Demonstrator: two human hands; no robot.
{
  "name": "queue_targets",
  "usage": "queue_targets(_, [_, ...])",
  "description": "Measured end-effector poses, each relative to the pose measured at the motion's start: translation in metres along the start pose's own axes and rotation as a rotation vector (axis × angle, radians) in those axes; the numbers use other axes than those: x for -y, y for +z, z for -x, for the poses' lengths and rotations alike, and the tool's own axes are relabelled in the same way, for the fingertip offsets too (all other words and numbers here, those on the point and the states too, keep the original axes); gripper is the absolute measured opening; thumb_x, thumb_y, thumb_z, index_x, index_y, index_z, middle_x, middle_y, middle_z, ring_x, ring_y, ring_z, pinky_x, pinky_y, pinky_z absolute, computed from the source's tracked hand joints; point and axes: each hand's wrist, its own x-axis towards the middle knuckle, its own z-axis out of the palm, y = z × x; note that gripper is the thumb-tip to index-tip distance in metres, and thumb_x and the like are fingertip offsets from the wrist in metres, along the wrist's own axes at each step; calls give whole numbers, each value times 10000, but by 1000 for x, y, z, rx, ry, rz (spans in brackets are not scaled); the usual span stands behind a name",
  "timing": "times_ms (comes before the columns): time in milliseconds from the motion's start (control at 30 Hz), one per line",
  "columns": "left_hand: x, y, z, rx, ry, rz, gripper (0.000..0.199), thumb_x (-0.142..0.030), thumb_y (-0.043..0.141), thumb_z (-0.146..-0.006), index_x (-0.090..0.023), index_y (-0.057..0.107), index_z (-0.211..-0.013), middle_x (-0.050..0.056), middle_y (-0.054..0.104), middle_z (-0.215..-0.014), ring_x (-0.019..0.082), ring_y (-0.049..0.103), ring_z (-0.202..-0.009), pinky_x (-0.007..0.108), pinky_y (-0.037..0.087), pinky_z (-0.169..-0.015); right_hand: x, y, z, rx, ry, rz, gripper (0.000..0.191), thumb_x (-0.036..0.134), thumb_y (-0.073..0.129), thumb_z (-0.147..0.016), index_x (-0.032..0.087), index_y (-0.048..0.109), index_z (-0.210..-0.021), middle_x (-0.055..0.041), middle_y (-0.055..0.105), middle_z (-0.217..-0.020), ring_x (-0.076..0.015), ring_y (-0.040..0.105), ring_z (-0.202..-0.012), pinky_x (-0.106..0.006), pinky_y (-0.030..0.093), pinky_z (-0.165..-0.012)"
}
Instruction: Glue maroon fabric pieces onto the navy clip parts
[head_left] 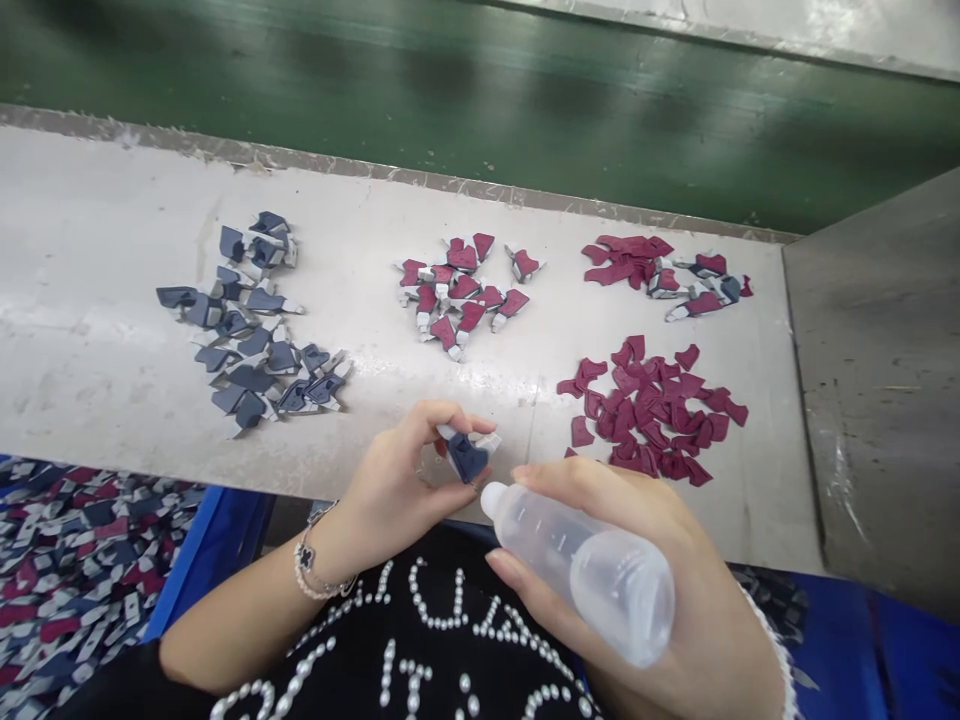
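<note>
Between the thumb and fingers of my left hand [397,485] is a small dark blue and grey plastic part [466,456]. My right hand [645,520] is wrapped round a translucent squeeze bottle [585,560] with clear liquid inside. The bottle lies tilted, its white tip close to the blue part; whether they touch I cannot tell. Beyond my left hand lies a pile of blue and grey parts [251,345]. A cluster of maroon and grey parts [461,290] sits ahead of my hands. Loose maroon pieces [660,405] are spread just past my right hand.
More maroon pieces [622,258] and a few assembled parts [705,285] lie at the back right of the pale worktop [90,300]. A green wall [450,110] runs behind, a metal panel [885,400] stands at right. At lower left, a blue bin [199,555] holds many mixed parts.
</note>
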Motion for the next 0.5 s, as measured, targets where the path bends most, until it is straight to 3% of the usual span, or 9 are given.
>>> queue_targets(367, [-1, 0, 0, -25, -1, -42, 409, -119, 766, -785, -264, 476, -1034, 25, 747, -1100, 178, 727, -958, 308, 553, -777, 4, -6, -4, -91, 72, -86, 157, 215, 688, -868, 260, 557, -942, 94, 624, -728, -75, 602, -548, -210, 484, -530])
queue_targets(500, [-1, 0, -1, -3, -17, -3, 431, -124, 776, -781, -269, 474, -1052, 23, 744, -1098, 183, 723, -982, 311, 556, -783, 4, -5, -4, -125, 85, -106, 177, 230, 700, -863, 271, 560, -965, 89, 638, -761, -79, 619, -587, -196, 532, -609])
